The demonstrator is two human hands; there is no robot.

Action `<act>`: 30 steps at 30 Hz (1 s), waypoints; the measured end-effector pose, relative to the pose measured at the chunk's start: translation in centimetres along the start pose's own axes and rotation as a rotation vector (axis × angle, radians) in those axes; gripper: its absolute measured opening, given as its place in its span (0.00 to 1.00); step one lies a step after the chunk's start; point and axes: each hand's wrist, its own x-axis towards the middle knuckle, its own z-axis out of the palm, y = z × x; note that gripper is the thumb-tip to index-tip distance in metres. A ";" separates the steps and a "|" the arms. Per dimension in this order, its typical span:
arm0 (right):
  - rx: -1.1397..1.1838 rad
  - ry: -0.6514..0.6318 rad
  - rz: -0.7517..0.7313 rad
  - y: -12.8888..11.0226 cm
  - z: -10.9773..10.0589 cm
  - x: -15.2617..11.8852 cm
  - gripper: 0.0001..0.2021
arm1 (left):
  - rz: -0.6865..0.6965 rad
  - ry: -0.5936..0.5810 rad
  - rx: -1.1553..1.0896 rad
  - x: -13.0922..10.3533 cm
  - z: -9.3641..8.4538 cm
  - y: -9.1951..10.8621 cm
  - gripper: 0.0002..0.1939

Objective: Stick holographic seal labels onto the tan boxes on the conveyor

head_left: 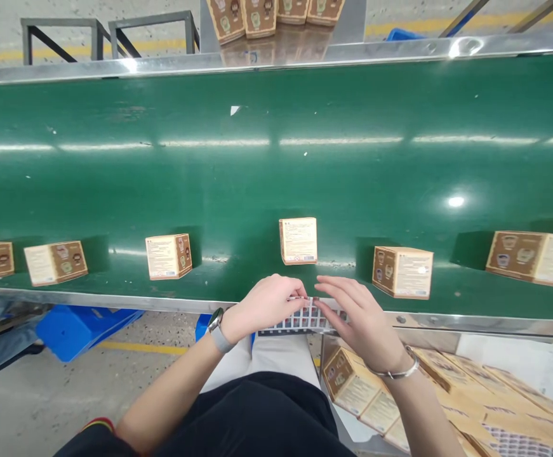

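Since you'd probably want it in easy reach, the gridded sheet [299, 322] lies under your left hand [265, 303], which looks pinched on its far edge, and your right hand [364, 317], fingers spread; the nearest box [299, 241] sits just beyond both on the belt [238, 184]

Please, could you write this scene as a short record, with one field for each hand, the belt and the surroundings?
Left hand: wears a watch; thumb and forefinger close together at gridded sheet; grip unclear
Right hand: wears a bracelet; fingers spread at the sheet's right side
Belt: green; bears seven printed boxes, some cut off by the picture's edges
Beyond belt: four brown cartons
Lower right: stacked packaging
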 end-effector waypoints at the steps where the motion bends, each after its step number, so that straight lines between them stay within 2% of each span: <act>1: -0.015 0.006 -0.009 -0.5 0.5 0.2 0.07 | -0.002 0.003 -0.003 -0.3 -0.3 -0.5 0.10; 5: 0.042 0.070 -0.004 -2.4 2.2 1.2 0.07 | -0.066 0.058 -0.005 -1.2 -1.7 -2.7 0.10; 8: 0.302 0.131 0.211 -2.6 3.3 2.6 0.05 | -0.076 0.122 0.117 -1.9 -2.5 -4.3 0.08; 10: 0.497 0.227 0.475 -2.1 4.3 3.9 0.05 | 0.050 0.146 0.255 -2.3 -2.8 -5.3 0.08; 12: 0.665 0.363 0.709 -1.4 5.7 5.6 0.08 | 0.265 0.194 0.414 -2.4 -2.8 -6.2 0.08; 14: 0.793 0.482 0.841 -0.9 7.4 7.4 0.12 | 0.461 0.255 0.567 -2.2 -2.5 -7.1 0.08; 15: 0.833 0.522 0.876 -0.9 8.3 8.3 0.14 | 0.517 0.270 0.631 -2.0 -2.4 -7.7 0.08; 17: 0.873 0.577 0.922 -1.4 9.9 9.6 0.16 | 0.544 0.258 0.721 -1.7 -2.3 -8.7 0.07; 19: 0.865 0.621 0.956 -2.0 11.1 10.5 0.16 | 0.510 0.226 0.770 -1.6 -2.5 -9.6 0.08; 24: 0.774 0.647 0.979 -3.3 12.9 11.4 0.18 | 0.477 0.192 0.790 -2.3 -3.8 -10.7 0.08; 27: 0.650 0.646 0.934 -4.0 13.8 11.8 0.17 | 0.487 0.186 0.775 -2.9 -4.5 -11.2 0.09; 30: 0.431 0.690 0.867 -5.0 14.9 12.5 0.14 | 0.487 0.167 0.764 -3.3 -5.1 -12.0 0.09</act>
